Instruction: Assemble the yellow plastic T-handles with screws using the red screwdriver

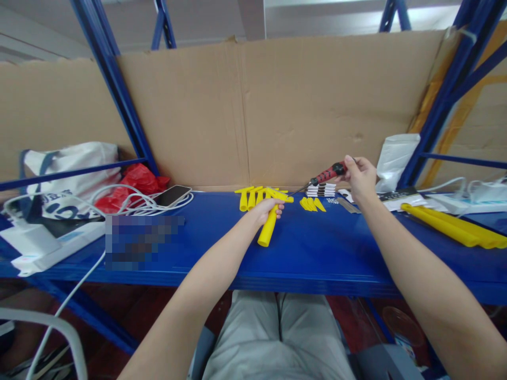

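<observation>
My left hand is closed around a yellow tube, whose lower end points toward me. A flat yellow piece sticks out at the top of this hand. My right hand is raised and pinches the rear end of a red-and-black handled tool. Its thin metal shaft slants down left toward my left hand; whether the tip touches the yellow piece cannot be told. Behind my left hand stand several yellow tubes with flat pieces on top. Several loose yellow pieces lie between my hands.
A stack of white bundles sits at the back of the blue table. Long yellow tubes and a white power strip lie right. Left are a phone, white cables, a red bag and a cloth bag. Cardboard stands behind.
</observation>
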Demonstrator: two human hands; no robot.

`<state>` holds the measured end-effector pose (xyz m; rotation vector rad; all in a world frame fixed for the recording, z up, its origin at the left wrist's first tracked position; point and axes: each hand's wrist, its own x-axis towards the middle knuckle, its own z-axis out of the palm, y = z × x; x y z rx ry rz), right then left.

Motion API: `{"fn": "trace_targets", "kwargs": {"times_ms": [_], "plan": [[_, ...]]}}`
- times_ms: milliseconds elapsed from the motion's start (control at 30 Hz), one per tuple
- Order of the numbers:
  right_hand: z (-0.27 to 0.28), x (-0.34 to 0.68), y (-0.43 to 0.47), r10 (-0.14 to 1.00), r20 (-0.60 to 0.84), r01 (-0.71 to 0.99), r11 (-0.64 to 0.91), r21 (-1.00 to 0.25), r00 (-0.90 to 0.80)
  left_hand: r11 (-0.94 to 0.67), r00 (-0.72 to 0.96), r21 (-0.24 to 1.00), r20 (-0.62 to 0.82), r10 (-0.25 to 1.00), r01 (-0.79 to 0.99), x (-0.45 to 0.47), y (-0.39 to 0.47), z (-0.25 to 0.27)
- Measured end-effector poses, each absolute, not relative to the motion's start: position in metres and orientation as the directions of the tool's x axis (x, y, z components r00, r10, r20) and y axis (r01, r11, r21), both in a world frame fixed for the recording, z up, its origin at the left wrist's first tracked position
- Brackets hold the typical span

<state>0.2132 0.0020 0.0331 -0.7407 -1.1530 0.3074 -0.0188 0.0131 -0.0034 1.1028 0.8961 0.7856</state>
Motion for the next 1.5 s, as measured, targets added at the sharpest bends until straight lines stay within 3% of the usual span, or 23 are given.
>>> {"fn": "trace_targets", "kwargs": {"times_ms": [1233, 1500], "plan": [[0.043, 0.2, -0.02, 0.616, 0.739, 0.169, 0.726, -0.667, 0.274, 0.203, 0.411, 0.974, -0.147, 0.9, -0.097, -0.022, 0.014, -0.003], [0.046, 0.212, -0.023, 0.739, 0.65, 0.049, 0.653, -0.756, 0.176, 0.189, 0.404, 0.975, -0.127, 0.906, -0.116, -0.022, 0.014, -0.003]]}}
